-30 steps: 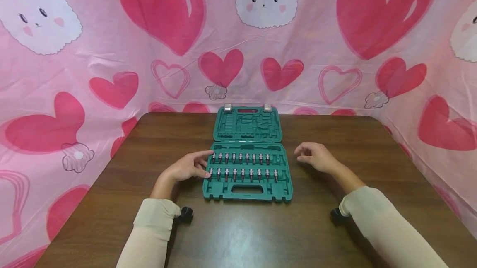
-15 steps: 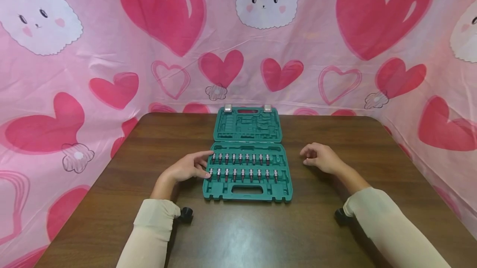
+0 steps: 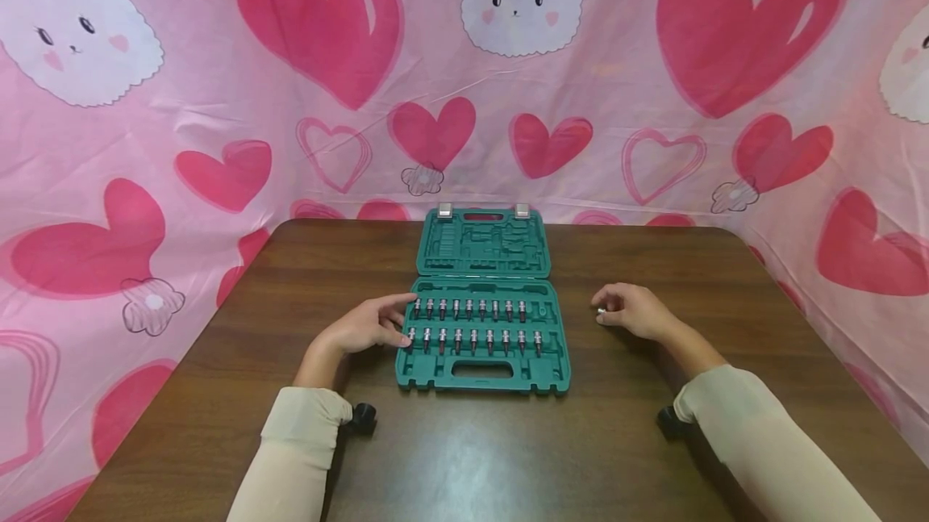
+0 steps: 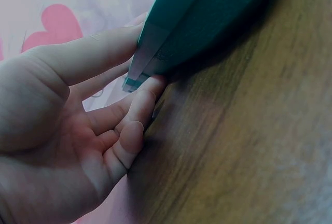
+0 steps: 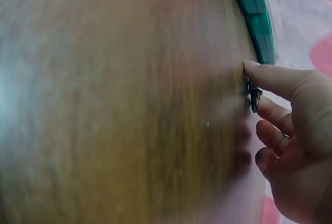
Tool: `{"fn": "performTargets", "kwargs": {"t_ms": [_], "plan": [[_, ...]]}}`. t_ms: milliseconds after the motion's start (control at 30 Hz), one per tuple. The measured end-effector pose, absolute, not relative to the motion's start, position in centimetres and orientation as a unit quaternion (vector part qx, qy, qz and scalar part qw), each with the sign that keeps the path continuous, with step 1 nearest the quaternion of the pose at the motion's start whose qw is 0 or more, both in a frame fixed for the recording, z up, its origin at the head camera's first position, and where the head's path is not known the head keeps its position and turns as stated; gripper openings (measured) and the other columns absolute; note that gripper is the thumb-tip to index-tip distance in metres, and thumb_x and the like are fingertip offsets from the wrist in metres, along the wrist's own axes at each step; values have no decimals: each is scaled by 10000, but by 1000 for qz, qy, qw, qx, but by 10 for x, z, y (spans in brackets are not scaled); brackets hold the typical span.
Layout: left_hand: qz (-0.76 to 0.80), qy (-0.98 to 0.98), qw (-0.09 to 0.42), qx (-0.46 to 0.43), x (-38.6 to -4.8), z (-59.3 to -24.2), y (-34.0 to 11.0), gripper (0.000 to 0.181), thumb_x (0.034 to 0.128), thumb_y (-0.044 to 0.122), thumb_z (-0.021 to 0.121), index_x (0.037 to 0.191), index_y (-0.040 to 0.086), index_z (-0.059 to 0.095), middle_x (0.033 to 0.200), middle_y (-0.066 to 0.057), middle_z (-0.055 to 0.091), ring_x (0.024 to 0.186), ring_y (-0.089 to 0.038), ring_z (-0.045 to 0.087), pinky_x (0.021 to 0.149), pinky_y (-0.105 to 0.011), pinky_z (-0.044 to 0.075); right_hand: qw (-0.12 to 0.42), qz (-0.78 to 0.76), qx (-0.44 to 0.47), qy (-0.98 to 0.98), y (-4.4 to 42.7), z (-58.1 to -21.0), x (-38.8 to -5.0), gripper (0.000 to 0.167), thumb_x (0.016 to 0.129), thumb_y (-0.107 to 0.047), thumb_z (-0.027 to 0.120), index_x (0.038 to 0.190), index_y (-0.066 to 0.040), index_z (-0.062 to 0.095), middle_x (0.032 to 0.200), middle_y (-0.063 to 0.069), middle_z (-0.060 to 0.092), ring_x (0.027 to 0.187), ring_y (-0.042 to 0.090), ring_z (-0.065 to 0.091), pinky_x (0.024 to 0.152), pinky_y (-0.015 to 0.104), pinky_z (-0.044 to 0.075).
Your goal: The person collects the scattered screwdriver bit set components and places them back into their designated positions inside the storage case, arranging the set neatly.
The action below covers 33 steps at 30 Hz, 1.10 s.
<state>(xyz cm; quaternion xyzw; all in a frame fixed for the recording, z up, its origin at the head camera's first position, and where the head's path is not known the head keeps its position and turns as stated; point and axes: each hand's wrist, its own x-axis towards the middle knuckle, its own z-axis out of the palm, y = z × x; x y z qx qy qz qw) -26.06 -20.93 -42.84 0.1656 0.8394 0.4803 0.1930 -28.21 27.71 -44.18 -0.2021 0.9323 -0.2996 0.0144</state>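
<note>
An open green plastic bit-socket case (image 3: 482, 371) lies on the wooden table, its lid folded back. Two rows of silver bit sockets (image 3: 473, 340) sit in its lower half. My left hand (image 3: 363, 324) rests along the case's left edge, thumb and index finger spread over the rim; in the left wrist view its other fingers bend against the case's side wall. To the right of the case, low over the table, my right hand (image 3: 635, 312) pinches one bit socket (image 5: 255, 97) between thumb and fingers. Its dark tip points out in the right wrist view; the fingers partly hide it.
The brown table (image 3: 464, 457) extends around the case on all sides. A pink cloth (image 3: 566, 86) with hearts and rabbits hangs behind and beside it. Dark wrist cameras sit below both sleeves, the left one (image 3: 364, 419) close to the tabletop.
My right hand has shifted slightly right, away from the case, and the silver end of the bit socket now shows at its fingertips. The left hand and case have stayed put.
</note>
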Motion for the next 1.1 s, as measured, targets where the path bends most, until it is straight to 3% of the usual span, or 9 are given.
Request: {"fn": "performTargets", "kwargs": {"t_ms": [700,1100], "plan": [[486,837,193,161,-260,-429,-209,759,819,116,787,1481,112,415,1059,-143,603,818,-241,619,729,-374,522,27,-297,-192,935,280,-441,-275,174,869,-86,727,1039,-96,694,766,-21,541,725,182,504,672,358,403],[483,839,192,162,-261,-429,-210,760,822,132,786,1484,117,413,1067,-139,606,842,-241,621,750,-371,520,-14,-276,-185,943,277,-438,-276,161,833,-82,765,966,-100,677,745,-20,549,693,177,493,636,338,407]]}}
